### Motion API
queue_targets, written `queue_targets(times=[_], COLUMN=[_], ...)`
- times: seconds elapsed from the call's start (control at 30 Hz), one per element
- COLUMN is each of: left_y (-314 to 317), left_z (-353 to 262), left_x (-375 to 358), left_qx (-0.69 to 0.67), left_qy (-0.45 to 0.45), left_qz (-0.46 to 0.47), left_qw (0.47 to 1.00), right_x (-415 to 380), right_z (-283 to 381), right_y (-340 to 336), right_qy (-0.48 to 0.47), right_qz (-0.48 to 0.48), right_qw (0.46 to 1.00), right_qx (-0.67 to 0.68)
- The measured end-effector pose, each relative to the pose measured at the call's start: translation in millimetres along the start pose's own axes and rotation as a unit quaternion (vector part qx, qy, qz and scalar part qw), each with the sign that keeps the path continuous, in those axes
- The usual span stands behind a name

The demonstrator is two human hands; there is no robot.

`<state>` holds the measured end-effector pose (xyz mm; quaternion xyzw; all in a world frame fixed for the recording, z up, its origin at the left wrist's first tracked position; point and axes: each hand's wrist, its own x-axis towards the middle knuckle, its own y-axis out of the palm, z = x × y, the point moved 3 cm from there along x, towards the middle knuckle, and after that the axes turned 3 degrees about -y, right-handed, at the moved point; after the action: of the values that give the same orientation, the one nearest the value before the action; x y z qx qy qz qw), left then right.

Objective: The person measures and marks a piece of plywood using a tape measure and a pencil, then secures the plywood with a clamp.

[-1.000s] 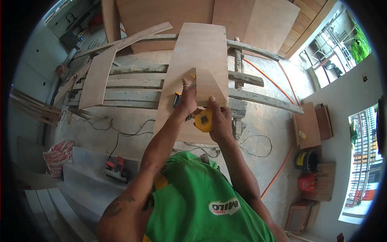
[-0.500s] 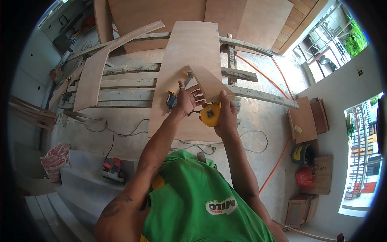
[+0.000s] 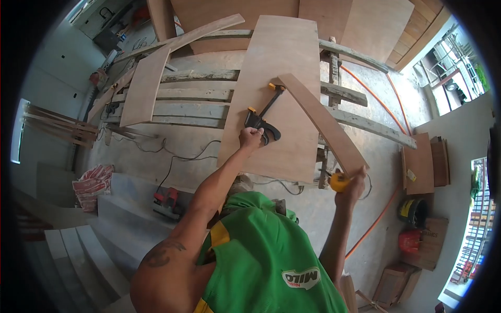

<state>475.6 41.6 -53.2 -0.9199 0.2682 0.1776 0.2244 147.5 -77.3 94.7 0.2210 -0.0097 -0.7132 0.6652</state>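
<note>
A large plywood panel [image 3: 271, 57] lies across rough timber beams in front of me. On it rests a black bar clamp with yellow pads [image 3: 253, 120]. My left hand [image 3: 251, 137] is closed at the clamp's near end, by its handle. A narrow wooden board [image 3: 323, 122] runs diagonally from the panel's middle out past its right edge. My right hand [image 3: 353, 183] grips the board's near end and also holds a yellow tape measure [image 3: 339, 182] against the palm side. The right fingers are partly hidden.
Timber beams [image 3: 195, 108] carry another plywood piece [image 3: 143, 86] at the left. A red power saw [image 3: 167, 202] sits low at the left, its cable on the floor. An orange hose [image 3: 373, 224] crosses the floor at the right, near a black bucket [image 3: 412, 209] and cabinets.
My left hand was open beside the clamp and now closes on it; the clamp has turned. My right hand has moved right and toward me with the tape measure, drawing the narrow board out.
</note>
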Motion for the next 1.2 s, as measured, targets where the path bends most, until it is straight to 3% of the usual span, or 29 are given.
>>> queue_targets(times=[0.03, 0.07, 0.13, 0.17, 0.27, 0.47, 0.57, 0.77, 0.87, 0.97, 1.2], left_y=[-3.2, -4.7, -5.9, -6.0, -3.9, -2.1, -9.7, -21.9, -15.1, -4.1, 51.2], left_z=[8.5, 5.8, -12.9, -15.7, -26.9, -7.5, -15.5, -20.9, -21.3, -9.7, -77.2], left_x=[10.7, 10.8, 11.4, 23.2, 38.4, 71.6, 81.2, 100.7, 112.9, 146.6, 263.7], left_qx=[0.140, 0.144, 0.315, 0.368, 0.446, 0.425, 0.385, 0.326, 0.275, 0.186, 0.223], left_qy=[0.022, 0.017, 0.108, 0.101, 0.035, 0.060, 0.079, 0.035, 0.088, 0.112, 0.182], left_qz=[-0.038, -0.036, -0.086, -0.042, -0.052, -0.005, 0.048, 0.135, 0.141, 0.064, 0.048], left_qw=[0.989, 0.989, 0.939, 0.923, 0.893, 0.903, 0.918, 0.935, 0.947, 0.974, 0.956], right_x=[10.0, 12.7, 10.6, 8.4, -6.0, -49.6, -57.5, -72.4, -78.2, -79.3, -78.3], right_z=[-7.7, -9.5, -16.1, -19.2, -33.1, -63.9, -78.3, -81.2, -64.6, -53.8, -42.9], right_y=[-14.8, -24.5, -35.2, -39.0, -48.9, -30.8, -24.8, -6.1, 22.9, 28.9, 33.6], right_qy=[0.027, 0.032, 0.064, 0.073, 0.129, 0.178, 0.166, 0.177, 0.144, 0.139, 0.104], right_qz=[-0.019, -0.022, 0.046, 0.063, 0.065, -0.003, 0.024, 0.049, 0.057, 0.060, -0.003], right_qw=[0.999, 0.999, 0.992, 0.990, 0.984, 0.984, 0.985, 0.982, 0.986, 0.986, 0.992], right_qx=[0.006, 0.004, -0.098, -0.107, -0.106, 0.027, 0.036, 0.045, 0.054, 0.067, 0.078])
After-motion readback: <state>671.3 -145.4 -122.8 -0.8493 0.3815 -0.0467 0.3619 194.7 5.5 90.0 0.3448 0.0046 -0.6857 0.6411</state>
